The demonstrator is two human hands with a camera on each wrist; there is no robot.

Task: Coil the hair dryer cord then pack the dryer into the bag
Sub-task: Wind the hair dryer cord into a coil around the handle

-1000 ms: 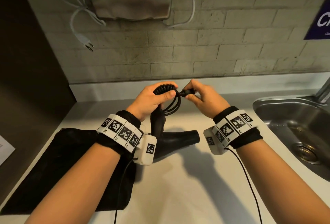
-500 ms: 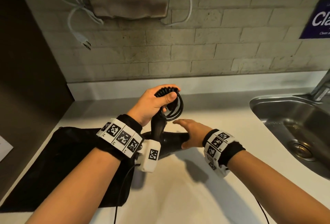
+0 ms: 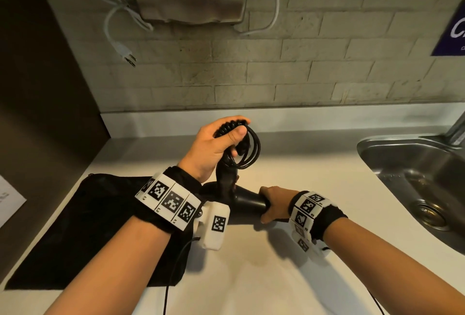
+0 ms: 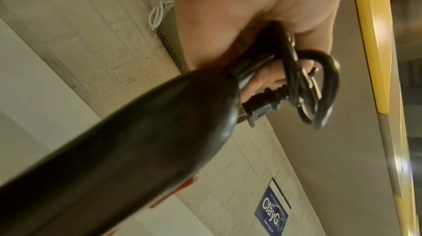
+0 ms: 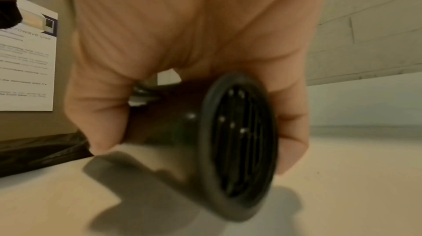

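The cord [image 3: 247,148] is gathered into loops at the top of the handle [image 3: 226,176] of the hair dryer [image 3: 241,201], and the left hand [image 3: 214,148] is clenched round both, thumb pressed over the ribbed strain relief so the loops cannot spring apart; in the left wrist view the plug [image 4: 262,108] sits tucked against the handle end, just beside the bundle; the right hand [image 3: 275,204] is wrapped round the barrel near its nozzle [image 5: 242,142], fingers curled on either side of the grilled mouth, which hangs a little above the counter [image 3: 314,176]; the bag [image 3: 95,226] lies flat and dark on the counter to the left, partly under the left forearm, and whether its mouth is open cannot be told from here. The coiling looks done, so the step in hand is probably the transfer into the bag; to do it well, the left grasp should stay firm on the loops and plug until they are inside, since a springy cord will likely unwind the moment it is freed; the bag needs one hand to open it, so it seems wise to let the right hand carry the dryer's weight only if the coil can be pinned against the handle; feeding the barrel in first would probably keep the cord from snagging on the fabric edge; the sink [image 3: 407,171] to the right is worth keeping clear of.
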